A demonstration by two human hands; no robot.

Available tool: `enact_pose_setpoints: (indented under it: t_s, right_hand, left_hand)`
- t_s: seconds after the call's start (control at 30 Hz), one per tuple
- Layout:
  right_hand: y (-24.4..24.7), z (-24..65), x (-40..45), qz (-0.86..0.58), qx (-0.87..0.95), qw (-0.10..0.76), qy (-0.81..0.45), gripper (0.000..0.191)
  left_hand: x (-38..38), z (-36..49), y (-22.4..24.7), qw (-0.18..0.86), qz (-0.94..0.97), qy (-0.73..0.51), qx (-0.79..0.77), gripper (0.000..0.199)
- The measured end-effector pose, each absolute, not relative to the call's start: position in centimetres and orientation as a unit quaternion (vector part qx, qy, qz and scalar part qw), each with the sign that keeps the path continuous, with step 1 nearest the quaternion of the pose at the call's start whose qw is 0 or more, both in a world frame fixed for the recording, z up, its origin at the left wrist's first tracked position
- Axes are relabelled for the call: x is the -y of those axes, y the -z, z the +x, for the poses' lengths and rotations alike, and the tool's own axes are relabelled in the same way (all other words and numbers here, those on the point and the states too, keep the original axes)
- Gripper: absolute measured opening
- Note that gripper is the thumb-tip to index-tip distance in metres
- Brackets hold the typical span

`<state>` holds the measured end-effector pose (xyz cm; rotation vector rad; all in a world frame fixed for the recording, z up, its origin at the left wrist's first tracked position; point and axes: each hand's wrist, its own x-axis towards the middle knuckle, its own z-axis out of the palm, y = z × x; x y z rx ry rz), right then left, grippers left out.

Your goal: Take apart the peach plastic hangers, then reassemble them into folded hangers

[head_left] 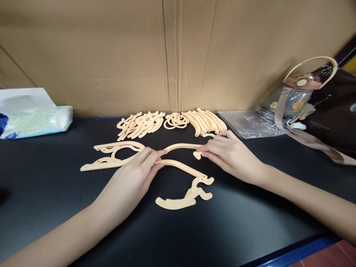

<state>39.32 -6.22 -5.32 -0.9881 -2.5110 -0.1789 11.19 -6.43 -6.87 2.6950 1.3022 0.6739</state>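
On this side of the ring pile (176,121) I've got 2: upper strip (183,146), running left-right, and lower strip (183,166), slanting. Right of the pile, my right hand (235,157) pinches the upper's right end; left of it, my left hand (135,172) clasps the lower's left end. 2 hands, 1 ring pile.

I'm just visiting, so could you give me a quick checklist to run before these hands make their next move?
1. Left hand grips the near curved strip: ok, fingers at its left end.
2. Right hand holds the small rounded piece: ok.
3. That piece joined to the far curved strip: cannot tell, fingers cover the spot.
4. Frame-like piece on the left in full view: not ok, left hand hides part.
5. Loose rings apart from both hands: ok.
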Motion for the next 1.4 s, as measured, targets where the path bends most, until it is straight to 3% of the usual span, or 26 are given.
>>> enact_pose_setpoints:
  t_s: [0.23, 0.47, 0.67, 0.83, 1.17, 1.4]
  right_hand:
    - [5.5, 39.5, 6.0, -0.371, 0.894, 0.248, 0.033, 0.019]
    - [6.0, 39.1, 6.5, -0.328, 0.907, 0.264, -0.012, 0.023]
    - [6.2, 38.4, 6.6, -0.310, 0.917, 0.247, -0.049, 0.025]
    - [6.0, 37.9, 6.9, -0.312, 0.920, 0.231, -0.047, 0.022]
    - [5.0, 36.8, 5.8, -0.279, 0.940, 0.185, 0.064, 0.017]
    - [6.4, 36.1, 5.5, -0.283, 0.934, 0.216, 0.035, 0.020]
  left_hand:
    - [6.6, 11.2, 6.0, 0.209, 0.805, -0.321, -0.452, 0.032]
    - [7.0, 11.3, 5.3, 0.499, 0.614, -0.415, -0.449, 0.020]
    - [6.9, 11.6, 4.8, 0.612, 0.515, -0.406, -0.442, 0.020]
    - [7.0, 12.3, 4.5, 0.642, 0.500, -0.370, -0.448, 0.014]
    - [7.4, 14.9, 4.0, 0.595, 0.550, -0.326, -0.487, 0.018]
    - [7.0, 15.6, 3.4, 0.562, 0.566, -0.331, -0.505, 0.021]
